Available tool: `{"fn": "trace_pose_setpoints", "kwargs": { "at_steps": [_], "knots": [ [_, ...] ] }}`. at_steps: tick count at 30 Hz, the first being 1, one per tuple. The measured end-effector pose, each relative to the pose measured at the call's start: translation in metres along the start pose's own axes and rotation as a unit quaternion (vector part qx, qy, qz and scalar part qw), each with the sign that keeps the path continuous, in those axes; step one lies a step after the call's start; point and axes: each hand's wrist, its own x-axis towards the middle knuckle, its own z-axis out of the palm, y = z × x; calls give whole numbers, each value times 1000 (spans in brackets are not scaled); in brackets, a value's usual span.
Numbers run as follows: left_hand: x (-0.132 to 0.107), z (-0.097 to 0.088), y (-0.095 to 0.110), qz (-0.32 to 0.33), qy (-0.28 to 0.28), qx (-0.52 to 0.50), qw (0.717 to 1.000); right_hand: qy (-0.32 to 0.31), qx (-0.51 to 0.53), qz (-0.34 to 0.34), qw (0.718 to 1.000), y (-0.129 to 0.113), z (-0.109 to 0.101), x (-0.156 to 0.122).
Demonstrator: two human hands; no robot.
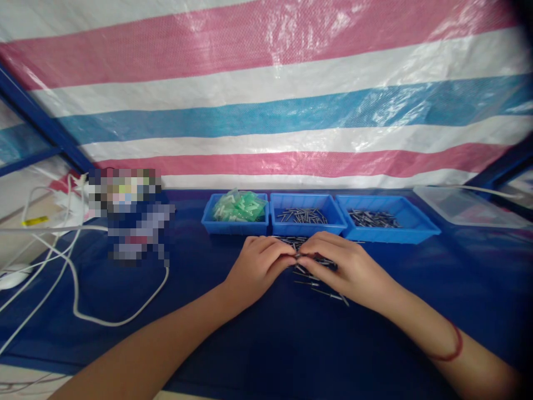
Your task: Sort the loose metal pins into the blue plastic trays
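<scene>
Work low & gently over loose blind rivets (307,272), just nearside of mid. blue bin (302,201) along tabletop's (283,344) far edge, w/ L hand (255,264) & R hand (347,264) pinched nearly tip-to-tip, prob. gripping one btwn them, to avoid scattering.

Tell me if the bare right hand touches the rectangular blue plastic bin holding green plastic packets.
Apart. The head view shows the right hand well to the right of the bin, with thin grey metal pins visible between them.
</scene>
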Motion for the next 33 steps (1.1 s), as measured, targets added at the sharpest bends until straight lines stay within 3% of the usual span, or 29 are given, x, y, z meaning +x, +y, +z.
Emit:
{"fn": "trace_pose_setpoints", "kwargs": {
  "at_steps": [8,12,16,23,29,33],
  "knots": [
    [1,0,-1,-5,-9,-30,1000,40,78,77,993,-3,2,0],
    [2,-1,0,-37,25,-70,997,55,81,113,989,-2,1,0],
    [2,-3,4,-65,68,-109,990,26,74,100,992,-3,4,1],
    [2,-5,10,-50,67,-168,982,-23,85,57,994,-7,7,3],
    [1,-3,8,-116,47,-205,971,-20,110,59,992,-5,9,3],
    [2,-4,7,-113,42,-216,969,10,117,69,991,-2,12,2]
  ]
}}
